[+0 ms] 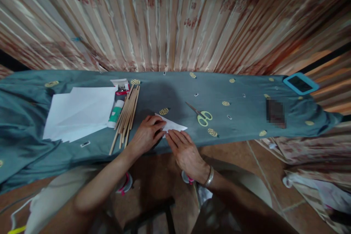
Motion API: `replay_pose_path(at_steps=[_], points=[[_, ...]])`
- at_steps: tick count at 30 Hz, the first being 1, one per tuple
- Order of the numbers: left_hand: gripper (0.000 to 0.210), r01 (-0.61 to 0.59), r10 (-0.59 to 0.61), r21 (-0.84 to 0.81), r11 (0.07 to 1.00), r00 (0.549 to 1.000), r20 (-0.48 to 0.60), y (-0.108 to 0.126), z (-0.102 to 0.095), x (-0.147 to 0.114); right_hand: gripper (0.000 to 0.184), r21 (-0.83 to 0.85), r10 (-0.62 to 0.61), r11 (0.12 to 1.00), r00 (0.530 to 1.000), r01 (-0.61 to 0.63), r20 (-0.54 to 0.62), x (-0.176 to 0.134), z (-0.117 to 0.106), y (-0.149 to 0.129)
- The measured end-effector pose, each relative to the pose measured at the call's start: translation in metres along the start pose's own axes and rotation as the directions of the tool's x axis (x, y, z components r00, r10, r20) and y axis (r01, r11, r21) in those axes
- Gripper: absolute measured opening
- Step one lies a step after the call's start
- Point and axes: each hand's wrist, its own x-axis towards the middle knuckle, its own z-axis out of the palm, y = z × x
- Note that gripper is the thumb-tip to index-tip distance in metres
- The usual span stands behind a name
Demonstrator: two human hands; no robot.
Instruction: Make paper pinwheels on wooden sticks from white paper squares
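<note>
A small piece of white paper, folded to a pointed triangular shape, lies near the front edge of the cloth-covered table. My left hand grips its left side, fingers bent over the top and thumb close to the lower edge. Fingers outstretched and close together, my right hand lies flat on the paper's lower edge. Part of the paper is hidden under both hands. To the right of it rest scissors with light green handles, blades pointing up and left. Left of my left hand lies a bundle of thin wooden sticks.
White sheets are stacked at the left, beside a green-and-white glue stick. A small red-and-white box sits behind the sticks. At the far right are a blue-framed tablet and a blurred dark object. A curtain hangs behind the table.
</note>
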Motion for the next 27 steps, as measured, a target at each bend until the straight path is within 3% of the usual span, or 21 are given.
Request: replay_pose_path(at_steps=[12,22,27], points=[[0.035,0.000,0.001,-0.095,0.995,1.000,0.011,-0.006,-0.001,0.000,0.037,0.000,0.200,0.980,0.974,-0.201,-0.106,-0.020,-0.006,0.027],[0.031,0.025,-0.024,-0.107,0.994,1.000,0.012,-0.008,0.001,-0.001,0.034,0.020,0.209,0.978,0.965,-0.208,-0.161,-0.011,-0.007,0.028],[0.031,0.009,-0.009,-0.101,0.995,1.000,0.004,-0.008,0.002,0.000,0.039,0.132,0.070,0.990,0.993,-0.057,-0.098,-0.003,-0.008,0.019]])
